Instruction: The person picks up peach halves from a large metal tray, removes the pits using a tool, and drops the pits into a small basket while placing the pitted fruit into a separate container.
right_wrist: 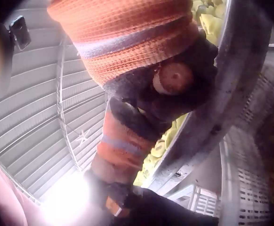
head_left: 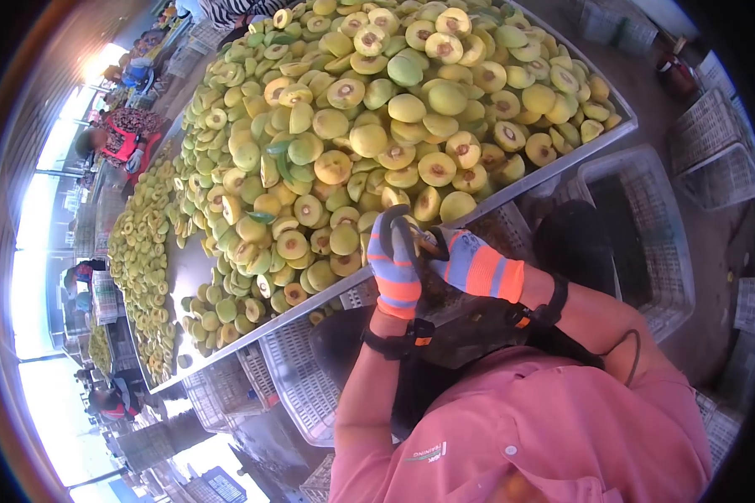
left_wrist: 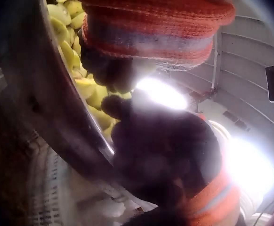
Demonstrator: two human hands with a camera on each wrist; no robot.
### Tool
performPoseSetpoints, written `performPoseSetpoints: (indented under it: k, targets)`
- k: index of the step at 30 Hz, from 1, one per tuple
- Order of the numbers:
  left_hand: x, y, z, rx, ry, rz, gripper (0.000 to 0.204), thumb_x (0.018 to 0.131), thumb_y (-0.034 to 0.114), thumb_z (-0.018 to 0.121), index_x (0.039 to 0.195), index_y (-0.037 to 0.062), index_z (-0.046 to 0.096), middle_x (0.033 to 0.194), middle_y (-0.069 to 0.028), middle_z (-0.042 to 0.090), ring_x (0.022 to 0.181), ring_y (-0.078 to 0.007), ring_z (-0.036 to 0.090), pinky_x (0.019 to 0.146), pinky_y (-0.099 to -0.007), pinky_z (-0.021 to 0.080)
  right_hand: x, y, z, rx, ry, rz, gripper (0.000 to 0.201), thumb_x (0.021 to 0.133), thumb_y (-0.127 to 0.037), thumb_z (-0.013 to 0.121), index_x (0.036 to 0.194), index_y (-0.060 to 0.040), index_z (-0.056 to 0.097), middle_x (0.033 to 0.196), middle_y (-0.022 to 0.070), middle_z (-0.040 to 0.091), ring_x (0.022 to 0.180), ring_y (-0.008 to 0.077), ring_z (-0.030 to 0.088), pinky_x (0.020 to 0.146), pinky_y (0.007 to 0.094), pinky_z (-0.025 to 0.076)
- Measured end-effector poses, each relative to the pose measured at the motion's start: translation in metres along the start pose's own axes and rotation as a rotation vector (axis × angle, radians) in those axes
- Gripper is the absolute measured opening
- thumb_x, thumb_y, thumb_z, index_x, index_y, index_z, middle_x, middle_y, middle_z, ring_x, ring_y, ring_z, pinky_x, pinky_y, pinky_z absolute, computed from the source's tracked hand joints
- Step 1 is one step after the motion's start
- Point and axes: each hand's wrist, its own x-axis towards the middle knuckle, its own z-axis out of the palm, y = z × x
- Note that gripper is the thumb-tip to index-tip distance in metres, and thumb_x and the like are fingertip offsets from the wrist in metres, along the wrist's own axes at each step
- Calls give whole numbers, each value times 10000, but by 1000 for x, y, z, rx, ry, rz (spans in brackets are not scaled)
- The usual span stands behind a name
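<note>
Both hands, in striped gloves with dark palms, meet at the near edge of a heap of halved yellow-green peaches [head_left: 327, 168]. My right hand [head_left: 478, 264] grips a tool by its round wooden handle [right_wrist: 175, 77], whose butt end shows between the dark fingers in the right wrist view. My left hand [head_left: 394, 264] is curled close against it, fingers round a yellowish peach piece [head_left: 429, 238] that is mostly covered. The tool's working end is hidden between the hands. In the left wrist view the gloves are dark against bright light.
The heap lies on a metal-edged table [head_left: 554, 172]. White plastic crates [head_left: 298, 377] stand under its near edge, and another large crate [head_left: 675, 251] is at the right. Other people, one with a red apron [head_left: 130, 142], work along the far left side.
</note>
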Motion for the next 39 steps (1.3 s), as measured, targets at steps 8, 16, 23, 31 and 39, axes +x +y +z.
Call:
performPoseSetpoints:
  k: [8,16,23,31,39]
  targets:
    - [0,3,-8,93,-103,-69,245,1023,135,451,1070,-24,632,953,-38,628,841,-115,543,749,-266,451,7,16,-11,61,-139,-175,266,810,-222,634,879,36,622,838,261,649,818,413,648,694,449,508]
    - [15,-14,1,220,-36,-70,162,961,71,523,1040,-14,635,888,-53,639,783,-132,555,712,-281,467,20,7,-14,185,-125,-117,324,818,-263,646,900,50,643,795,263,649,811,426,650,703,458,518]
    - [22,0,-3,97,83,-98,188,878,68,651,1049,-10,638,910,-155,659,840,-275,642,775,-353,503,28,6,-12,45,-83,-124,320,856,-293,649,925,19,661,795,260,645,778,420,636,690,466,502]
    - [13,0,1,621,-22,387,285,798,49,667,1079,13,642,986,-182,635,865,-387,640,741,-413,526,13,-8,-19,307,-148,-35,264,849,-207,649,1015,-2,653,864,218,687,842,371,668,717,415,510]
    - [13,9,1,475,-152,353,298,814,23,562,1099,-34,627,995,-207,625,857,-376,643,754,-388,525,6,-16,-54,-30,-301,-10,255,835,-206,646,1008,-19,660,871,207,694,835,354,673,731,383,517]
